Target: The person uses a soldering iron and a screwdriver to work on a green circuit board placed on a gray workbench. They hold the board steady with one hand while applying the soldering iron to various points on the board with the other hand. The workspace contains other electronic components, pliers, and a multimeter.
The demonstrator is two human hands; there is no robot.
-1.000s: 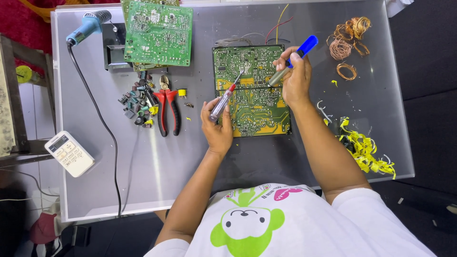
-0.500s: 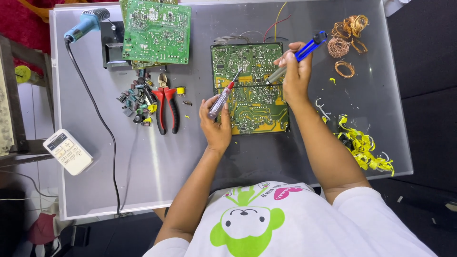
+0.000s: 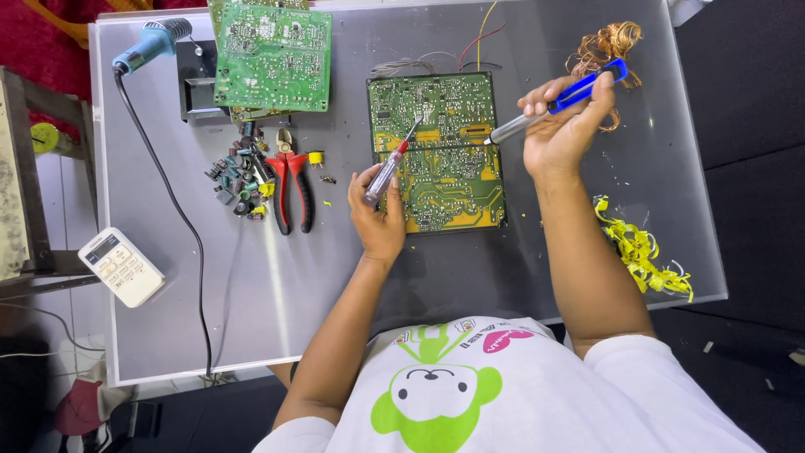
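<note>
Green rectangular circuit board (image 3: 438, 151), solder side up, lies flat on our grey tabletop (image 3: 251, 285), straight ahead of us and between our two hands. Its long axis runs away from us.

Nearest to us, our left hand (image 3: 379, 214) rests at the board's near-left edge, fingers curled around a small screwdriver with a clear handle and red collar (image 3: 387, 168). The screwdriver slants up and to the right, and its tip sits on the board's left-centre. This hand is the closer of the two to the board, touching or almost touching its edge.

Farther out and to the right, our right hand (image 3: 560, 126) is closed around a blue-handled soldering tool with a silver barrel (image 3: 553, 105). Its barrel points left and slightly down, its tip meeting the board's right edge about halfway up. The two tips face each other across the board's middle band.

To the right lies a heap of yellow shavings (image 3: 641, 252); beyond the right hand, a tangle of copper wire (image 3: 608, 42).

To the left lie red-handled pliers (image 3: 289, 180) and a scatter of small loose components (image 3: 239, 180). A white remote control (image 3: 122, 267) sits at the left edge, its label too small to make out. At the far left are a second green circuit board (image 3: 272, 54) and a blue heat gun (image 3: 151, 46).
</note>
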